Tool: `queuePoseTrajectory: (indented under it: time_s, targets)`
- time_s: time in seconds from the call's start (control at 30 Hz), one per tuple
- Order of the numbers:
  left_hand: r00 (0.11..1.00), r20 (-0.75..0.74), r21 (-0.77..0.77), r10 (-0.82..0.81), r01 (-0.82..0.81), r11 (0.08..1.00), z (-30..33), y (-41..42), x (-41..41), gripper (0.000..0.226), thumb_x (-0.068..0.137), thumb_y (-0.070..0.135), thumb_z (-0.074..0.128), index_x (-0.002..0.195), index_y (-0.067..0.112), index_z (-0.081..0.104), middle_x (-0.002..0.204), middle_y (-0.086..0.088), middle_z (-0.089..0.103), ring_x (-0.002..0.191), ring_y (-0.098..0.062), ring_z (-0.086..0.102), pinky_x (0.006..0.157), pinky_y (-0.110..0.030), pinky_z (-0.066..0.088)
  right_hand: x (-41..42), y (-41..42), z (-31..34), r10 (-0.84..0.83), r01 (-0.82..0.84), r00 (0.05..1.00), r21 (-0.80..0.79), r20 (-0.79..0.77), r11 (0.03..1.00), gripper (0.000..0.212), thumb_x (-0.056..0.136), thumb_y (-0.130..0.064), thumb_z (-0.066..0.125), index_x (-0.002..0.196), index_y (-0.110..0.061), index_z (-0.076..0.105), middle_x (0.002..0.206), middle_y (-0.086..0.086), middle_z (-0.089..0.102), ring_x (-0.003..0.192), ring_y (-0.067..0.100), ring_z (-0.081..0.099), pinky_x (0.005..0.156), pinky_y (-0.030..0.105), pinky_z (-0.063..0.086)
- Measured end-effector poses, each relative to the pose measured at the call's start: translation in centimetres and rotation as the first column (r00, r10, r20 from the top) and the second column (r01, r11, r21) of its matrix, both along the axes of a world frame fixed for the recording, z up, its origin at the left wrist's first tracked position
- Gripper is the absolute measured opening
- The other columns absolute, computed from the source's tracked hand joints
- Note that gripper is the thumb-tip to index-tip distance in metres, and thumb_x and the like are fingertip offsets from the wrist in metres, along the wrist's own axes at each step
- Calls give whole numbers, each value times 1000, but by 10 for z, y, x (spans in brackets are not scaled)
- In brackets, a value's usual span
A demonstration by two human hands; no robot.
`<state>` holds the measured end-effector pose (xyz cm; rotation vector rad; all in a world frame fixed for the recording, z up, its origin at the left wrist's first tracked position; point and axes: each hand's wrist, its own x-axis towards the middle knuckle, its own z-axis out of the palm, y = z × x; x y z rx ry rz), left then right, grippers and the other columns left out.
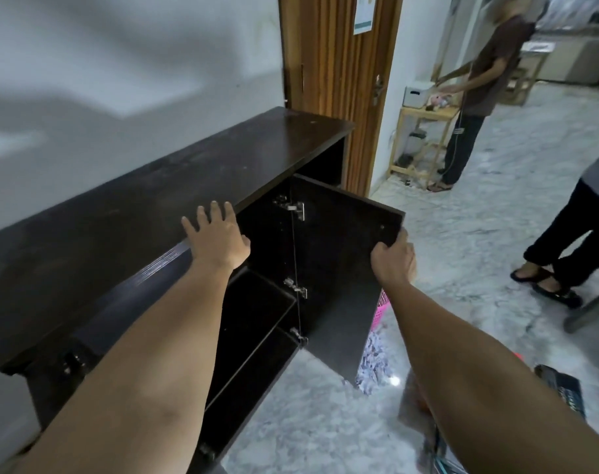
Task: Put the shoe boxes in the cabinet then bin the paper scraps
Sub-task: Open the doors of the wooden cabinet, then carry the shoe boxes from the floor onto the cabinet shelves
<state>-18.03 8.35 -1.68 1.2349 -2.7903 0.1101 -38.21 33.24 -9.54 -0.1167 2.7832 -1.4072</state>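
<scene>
Right hand (392,260) fingers grip the flat dark door (339,268); left hand (216,239) fingers splayed on the cabinet (120,213) top.

— What sort of place is this?

— A home, a hallway by the look of it. A low dark wooden cabinet (188,172) stands against a plain white wall.

— What else shows it?

— Just right of the cabinet is a wooden door (339,63). Beyond the cabinet a small light-wood shelf rack (424,114) holds household bits, on a marble-patterned tile floor (462,234). A person in sandals (544,285) stands nearby.
</scene>
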Motion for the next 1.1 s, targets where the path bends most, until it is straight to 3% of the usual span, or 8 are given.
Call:
queuePoseTrajectory:
  time_s: [0.13,0.3,0.37,0.5,0.8,0.9,1.03,1.1]
  targets:
    - [997,53,2,52,-52,999,-2,7,-9,99,91,55,55,161,13,-1,169,-15,1,154,-43,1,119,-70,5,-21,-11,3,87,-70,986,-119,140,990,95,77,-41,57,160,-15,18,146,20,54,130,42,55,107,54,48]
    - [992,114,12,58,-59,998,5,18,-11,100,92,57,54,161,15,-4,169,-18,-4,153,-47,0,119,-71,7,-46,-6,5,158,-113,955,-186,251,976,93,67,-39,62,152,-17,33,136,18,59,121,41,61,98,52,56]
    - [994,105,55,13,-18,998,8,30,-18,94,94,55,52,161,19,-2,169,-16,-4,153,-47,-2,119,-70,5,-36,7,15,181,-133,950,-193,255,972,90,70,-32,63,154,-18,33,138,18,58,120,42,61,94,50,59]
    - [982,16,135,-189,186,973,5,74,-39,86,96,51,51,162,22,4,170,-10,3,155,-40,0,122,-64,11,-4,41,24,169,-161,950,-51,262,986,95,88,-29,67,164,-11,13,159,21,37,142,43,43,110,45,45]
    - [821,-46,324,-569,551,769,-15,232,-43,62,93,46,51,149,21,41,152,-8,43,140,-35,39,108,-53,43,85,198,-3,15,-62,968,182,251,981,54,93,-24,67,144,-8,56,147,15,57,134,30,55,111,35,43]
    - [759,-6,397,-651,599,696,-26,283,-31,57,90,44,51,142,18,47,142,-10,51,129,-35,51,100,-49,49,114,260,-18,-114,66,956,180,272,981,51,91,-21,68,139,-7,60,139,20,63,114,31,66,102,42,53]
    - [694,-13,463,-720,642,611,-44,340,-27,56,92,42,53,143,19,49,144,-8,54,128,-32,56,97,-42,50,142,331,-34,-232,166,924,229,304,959,47,92,-19,64,137,-6,62,138,13,63,124,30,61,93,25,46]
    - [680,-14,496,-733,641,585,-57,362,-30,55,93,40,55,143,18,49,145,-8,55,129,-30,56,99,-40,49,146,360,-50,-281,210,902,237,327,949,41,91,-27,64,129,-12,65,131,12,67,120,29,64,96,28,51]
